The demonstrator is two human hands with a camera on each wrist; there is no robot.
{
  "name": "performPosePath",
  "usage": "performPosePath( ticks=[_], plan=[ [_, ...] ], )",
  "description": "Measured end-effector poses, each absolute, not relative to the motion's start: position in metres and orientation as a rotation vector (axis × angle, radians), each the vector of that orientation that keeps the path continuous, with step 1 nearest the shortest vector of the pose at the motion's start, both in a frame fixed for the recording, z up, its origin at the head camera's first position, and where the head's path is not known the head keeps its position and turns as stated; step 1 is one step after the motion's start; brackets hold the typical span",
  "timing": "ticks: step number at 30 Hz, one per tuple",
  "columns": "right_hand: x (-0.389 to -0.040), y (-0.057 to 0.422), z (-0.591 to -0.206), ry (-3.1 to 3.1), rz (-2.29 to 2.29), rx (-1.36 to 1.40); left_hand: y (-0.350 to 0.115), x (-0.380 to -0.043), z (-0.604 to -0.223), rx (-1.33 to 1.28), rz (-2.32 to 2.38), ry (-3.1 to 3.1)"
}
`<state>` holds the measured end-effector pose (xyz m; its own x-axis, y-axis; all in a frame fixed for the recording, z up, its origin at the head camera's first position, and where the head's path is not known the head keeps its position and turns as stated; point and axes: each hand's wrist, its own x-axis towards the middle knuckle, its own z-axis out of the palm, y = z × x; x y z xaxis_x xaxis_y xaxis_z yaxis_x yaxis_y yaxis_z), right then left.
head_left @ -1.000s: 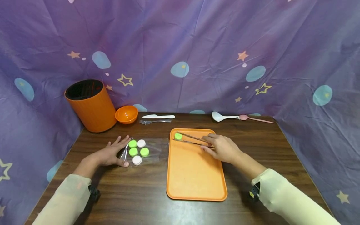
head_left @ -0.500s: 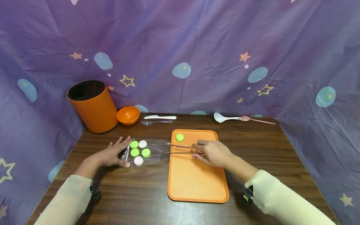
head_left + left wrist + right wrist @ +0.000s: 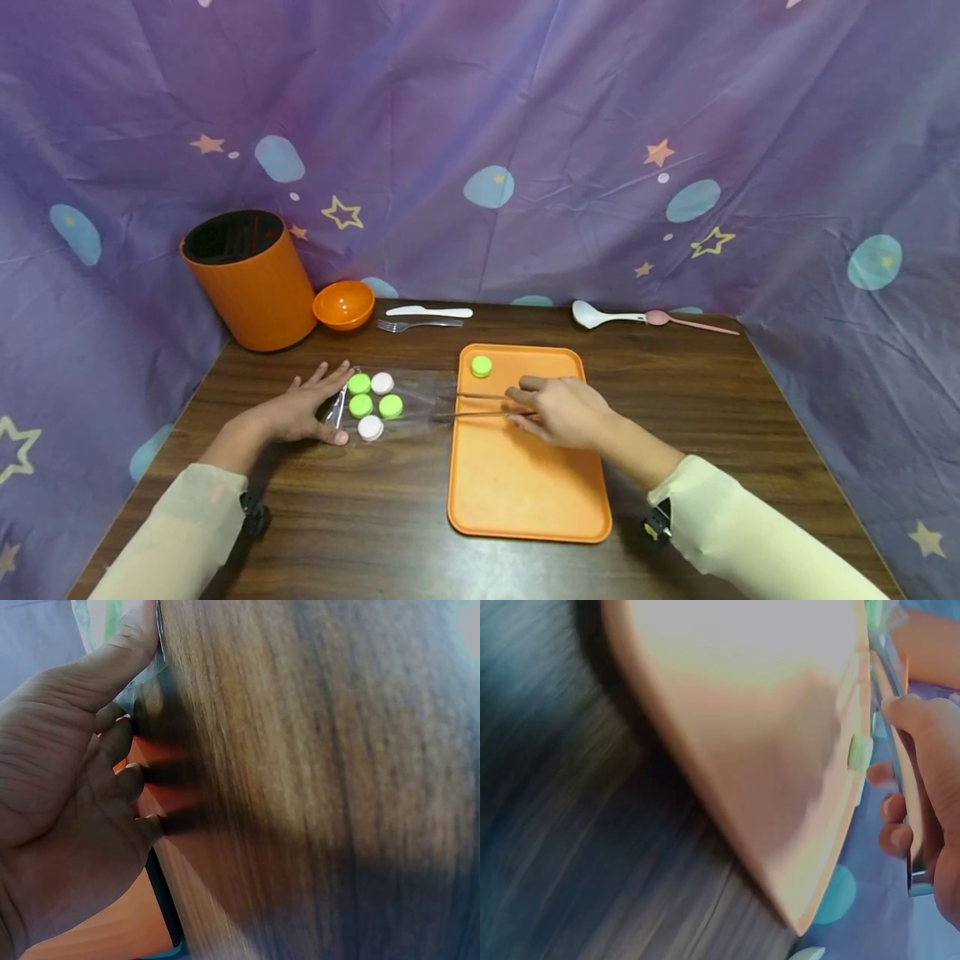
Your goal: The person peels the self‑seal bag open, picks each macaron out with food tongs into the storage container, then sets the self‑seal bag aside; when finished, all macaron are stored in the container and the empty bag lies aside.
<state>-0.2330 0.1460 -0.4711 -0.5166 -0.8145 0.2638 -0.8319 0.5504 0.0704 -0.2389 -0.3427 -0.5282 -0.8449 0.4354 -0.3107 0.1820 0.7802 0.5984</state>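
My right hand (image 3: pixel 566 410) grips a pair of metal tongs (image 3: pixel 906 765), whose two arms stand apart over the left side of the orange tray (image 3: pixel 528 492). Their tips reach past the tray's left rim to the end of a clear plastic bag (image 3: pixel 420 396). On the tray's far left part sits one round green cap (image 3: pixel 481 367). Several caps, green (image 3: pixel 391 407) and white (image 3: pixel 370 428), lie on the left at the bag. With thumb and fingers spread, my left hand (image 3: pixel 300 408) rests on the bag's left edge; the left wrist view shows its thumb against the plastic.
Along the back stand an orange knife block (image 3: pixel 255 292) and an orange bowl (image 3: pixel 344 305). A white knife (image 3: pixel 429 312), a fork (image 3: pixel 420 324), a white ladle (image 3: pixel 588 315) and a pink spoon (image 3: pixel 658 317) lie near the purple curtain (image 3: pixel 420 167).
My right hand has moved the tongs left and nearer, away from the green cap, which they had between their tips and which now sits free on the tray. My left hand has stayed put.
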Motion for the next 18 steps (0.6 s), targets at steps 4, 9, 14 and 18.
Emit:
performPosePath(
  ticks=[4,9,14,18],
  plan=[
    [-0.231,0.134,-0.471,-2.553,0.093,1.382,-0.339,-0.237,-0.524,0.474,0.755,2.548],
    [-0.229,0.118,-0.476,-2.577,0.147,1.412,-0.338,-0.235,-0.523,0.495,0.736,2.59],
    [-0.228,0.104,-0.48,-2.611,0.18,1.384,-0.339,-0.235,-0.525,0.51,0.759,2.585],
    [-0.227,0.094,-0.484,-2.626,0.189,1.366,-0.344,-0.239,-0.532,0.5,0.776,2.571]
  ],
)
